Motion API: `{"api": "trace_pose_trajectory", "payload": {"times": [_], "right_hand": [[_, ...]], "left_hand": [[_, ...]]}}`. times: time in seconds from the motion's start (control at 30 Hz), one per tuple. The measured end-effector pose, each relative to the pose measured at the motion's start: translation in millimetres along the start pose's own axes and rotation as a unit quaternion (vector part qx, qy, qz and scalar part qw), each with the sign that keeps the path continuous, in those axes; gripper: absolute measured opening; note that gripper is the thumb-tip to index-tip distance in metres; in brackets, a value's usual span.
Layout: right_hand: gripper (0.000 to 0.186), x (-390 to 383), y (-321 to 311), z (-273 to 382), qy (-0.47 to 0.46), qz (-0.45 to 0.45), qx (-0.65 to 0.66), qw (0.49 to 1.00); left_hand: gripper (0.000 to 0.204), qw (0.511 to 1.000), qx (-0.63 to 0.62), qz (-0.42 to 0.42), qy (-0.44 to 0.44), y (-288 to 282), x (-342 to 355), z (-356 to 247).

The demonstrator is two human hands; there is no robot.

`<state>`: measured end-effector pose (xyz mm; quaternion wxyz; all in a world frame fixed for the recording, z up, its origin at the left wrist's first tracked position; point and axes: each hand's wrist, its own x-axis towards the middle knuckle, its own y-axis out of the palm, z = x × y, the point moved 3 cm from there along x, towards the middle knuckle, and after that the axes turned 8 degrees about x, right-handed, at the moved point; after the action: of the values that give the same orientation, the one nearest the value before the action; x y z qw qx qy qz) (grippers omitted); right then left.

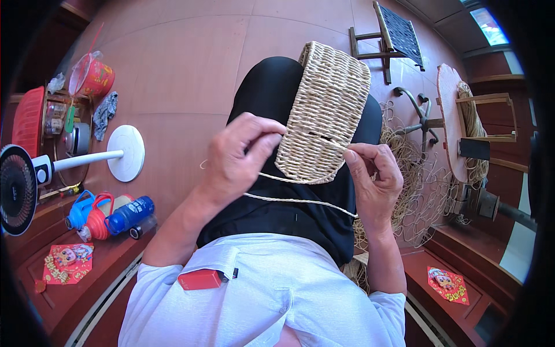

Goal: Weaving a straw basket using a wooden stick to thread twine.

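A woven straw basket (326,104) lies tilted across my lap, its narrower end toward me. My left hand (240,153) is closed in a pinch at the basket's left edge; what its fingertips hold is too small to make out. On the other side, my right hand (376,173) pinches a thin straw cord (306,182) beside the weave. That cord loops loosely below the basket's near end, and another length of it crosses my dark trousers. A short dark sliver (321,137) shows in the weave between my hands; I cannot tell if it is a tool or a gap.
Tangled straw cord (413,185) is heaped on the floor at the right, near a wheeled chair base (425,121). A folding stool (393,40) stands beyond. At the left are a white fan (87,159), several bottles (133,215) and a red bucket (95,78).
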<state>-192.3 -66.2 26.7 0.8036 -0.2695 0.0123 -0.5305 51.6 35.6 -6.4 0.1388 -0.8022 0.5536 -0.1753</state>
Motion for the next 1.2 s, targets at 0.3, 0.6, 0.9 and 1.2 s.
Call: {"api": "trace_pose_trajectory", "payload": {"times": [0.3, 0.6, 0.9, 1.2], "right_hand": [[0.011, 1.5, 9.8, 7.4, -0.024, 0.002, -0.081, 0.996], [0.015, 3.6, 16.5, 9.4, -0.094, 0.021, -0.143, 0.985], [0.012, 10.0, 26.3, 7.3, -0.100, 0.050, -0.149, 0.982], [0.010, 18.0, 31.2, -2.9, -0.030, 0.059, -0.074, 0.995]], "left_hand": [[0.031, 0.965, 0.191, -0.054, 0.170, 34.9, -0.7, -1.0], [0.028, 0.967, 0.183, -0.043, 0.174, 35.4, -3.1, 1.0], [0.032, 0.997, 0.017, -0.045, -0.058, 25.1, 3.0, 18.0], [0.068, 0.968, -0.198, 0.081, -0.129, 32.4, 28.7, 19.8]]}}
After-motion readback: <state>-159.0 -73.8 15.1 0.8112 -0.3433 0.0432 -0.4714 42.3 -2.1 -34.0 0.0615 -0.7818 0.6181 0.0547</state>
